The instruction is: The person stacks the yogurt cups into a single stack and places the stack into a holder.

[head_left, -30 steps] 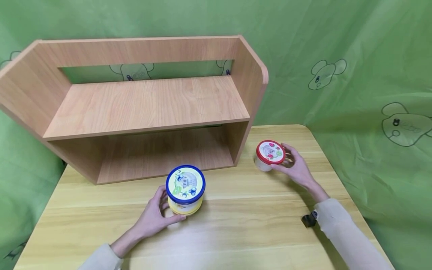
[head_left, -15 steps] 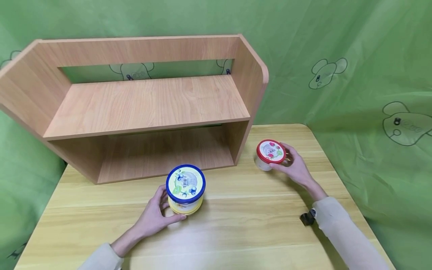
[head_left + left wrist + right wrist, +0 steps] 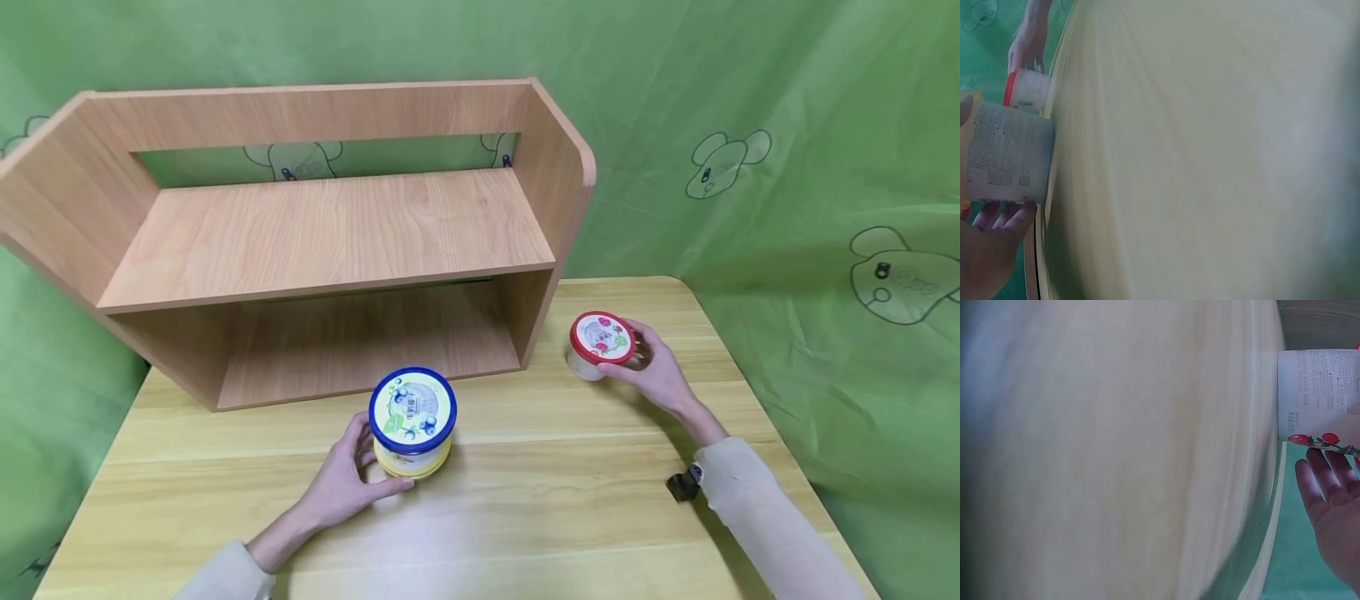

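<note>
Two lidded paper tubs are stacked in front of the shelf unit in the head view. The upper one is a blue-lidded tub [image 3: 413, 410] with blueberries printed on top; the yellow-lidded tub [image 3: 412, 463] under it shows little more than its rim. My left hand [image 3: 348, 477] grips the lower tub, thumb in front and fingers round its left side. In the left wrist view, printed text covers that white tub [image 3: 1010, 153]. Farther right, a strawberry-printed red-lidded tub [image 3: 601, 337] stands on the table, held by my right hand [image 3: 656, 371] between thumb and fingers. Its white side [image 3: 1319, 394] shows in the right wrist view.
A two-level wooden shelf unit [image 3: 330, 233] occupies the back left of the wooden table [image 3: 525, 508]. Green cloth [image 3: 750, 75] with mouse drawings hangs behind and along the right side. A small black device [image 3: 683, 484] sits by the right cuff.
</note>
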Available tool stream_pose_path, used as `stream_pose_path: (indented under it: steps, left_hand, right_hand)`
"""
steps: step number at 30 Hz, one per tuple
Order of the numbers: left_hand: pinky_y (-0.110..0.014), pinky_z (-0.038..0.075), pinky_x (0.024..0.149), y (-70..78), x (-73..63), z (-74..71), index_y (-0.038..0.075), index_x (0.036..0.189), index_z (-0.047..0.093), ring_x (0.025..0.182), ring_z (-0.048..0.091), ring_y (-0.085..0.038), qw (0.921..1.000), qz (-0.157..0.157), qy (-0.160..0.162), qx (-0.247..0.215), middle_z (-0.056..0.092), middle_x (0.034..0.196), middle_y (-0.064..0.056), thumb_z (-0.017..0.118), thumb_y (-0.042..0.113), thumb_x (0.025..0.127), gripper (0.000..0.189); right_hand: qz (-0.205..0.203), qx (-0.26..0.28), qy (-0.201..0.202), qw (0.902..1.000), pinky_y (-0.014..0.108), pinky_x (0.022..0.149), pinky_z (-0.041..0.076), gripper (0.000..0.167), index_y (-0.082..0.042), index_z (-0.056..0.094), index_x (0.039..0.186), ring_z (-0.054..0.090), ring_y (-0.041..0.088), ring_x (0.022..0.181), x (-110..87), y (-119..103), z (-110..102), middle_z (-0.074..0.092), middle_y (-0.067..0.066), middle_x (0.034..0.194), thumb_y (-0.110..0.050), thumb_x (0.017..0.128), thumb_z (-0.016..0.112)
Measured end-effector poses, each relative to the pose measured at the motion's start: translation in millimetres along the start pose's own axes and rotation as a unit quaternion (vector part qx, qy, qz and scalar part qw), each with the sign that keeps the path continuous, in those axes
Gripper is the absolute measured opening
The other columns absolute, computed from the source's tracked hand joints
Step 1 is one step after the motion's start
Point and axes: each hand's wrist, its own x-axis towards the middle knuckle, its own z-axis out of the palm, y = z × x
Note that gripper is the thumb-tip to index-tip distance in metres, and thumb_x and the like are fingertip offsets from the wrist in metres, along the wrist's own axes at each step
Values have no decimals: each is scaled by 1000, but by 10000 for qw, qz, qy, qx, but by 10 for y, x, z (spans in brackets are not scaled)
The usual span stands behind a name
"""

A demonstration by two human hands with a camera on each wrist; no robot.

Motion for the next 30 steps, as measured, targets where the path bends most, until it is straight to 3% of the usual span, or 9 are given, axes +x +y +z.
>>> stream_pose_path:
  steps: [4, 9, 13, 18, 21, 25, 30]
  left_hand:
    - [-20, 56, 110, -3, -6, 5, 10, 153, 38, 138, 59, -23, 10000, -10, -7, -19, 58, 151, -16, 97, 19, 74, 99]
    - [-19, 55, 111, -8, -7, 7, 10, 153, 38, 139, 59, -23, 10000, -22, -22, -28, 57, 152, -16, 97, 19, 75, 99]
    - [-19, 55, 111, -12, -5, 6, 10, 153, 39, 138, 59, -16, 10000, 16, -33, -57, 57, 152, -16, 97, 19, 75, 98]
    - [-19, 56, 111, -12, -6, 6, 10, 153, 39, 133, 58, -1, 9999, 54, -35, -104, 58, 151, -16, 96, 18, 75, 97]
    - [-18, 55, 110, -7, -9, 8, 10, 153, 39, 132, 57, 2, 9999, 40, -22, -117, 58, 151, -17, 97, 18, 75, 97]
    - [-18, 55, 110, -6, -9, 9, 10, 153, 38, 135, 59, -5, 10000, 15, -10, -87, 58, 151, -17, 97, 18, 75, 98]
    - [-18, 55, 110, -7, -4, 9, 10, 154, 38, 137, 60, -16, 10000, 4, -11, -39, 58, 151, -16, 97, 19, 75, 99]
  right_hand:
    - [19, 41, -7, 10000, 6, 94, 50, 92, -6, 34, 162, 55, 14, 121, -1, 3, -3, 53, 24, 149, -22, 89, 87]
    - [26, 96, 14, 9999, 6, 93, 50, 91, -8, 36, 162, 54, 1, 115, -5, 0, -10, 55, 23, 149, -20, 87, 88]
    - [-16, 75, 19, 10000, 6, 93, 50, 92, -7, 36, 162, 53, -2, 113, -13, -1, -16, 55, 24, 149, -19, 87, 88]
    - [43, 8, 59, 10000, 8, 94, 49, 93, -9, 36, 162, 53, 5, 117, -37, -14, -15, 55, 22, 150, -24, 87, 88]
    - [93, -53, 84, 9999, 8, 94, 49, 93, -10, 36, 162, 53, 16, 122, -55, -23, -17, 55, 20, 150, -27, 87, 89]
    - [81, -73, 100, 9999, 6, 93, 48, 93, -9, 36, 162, 53, 27, 126, -81, -38, -28, 54, 21, 150, -27, 87, 89]
    - [55, -99, 130, 9999, 5, 93, 48, 93, -9, 37, 161, 53, 24, 125, -124, -68, -49, 55, 21, 149, -26, 86, 89]
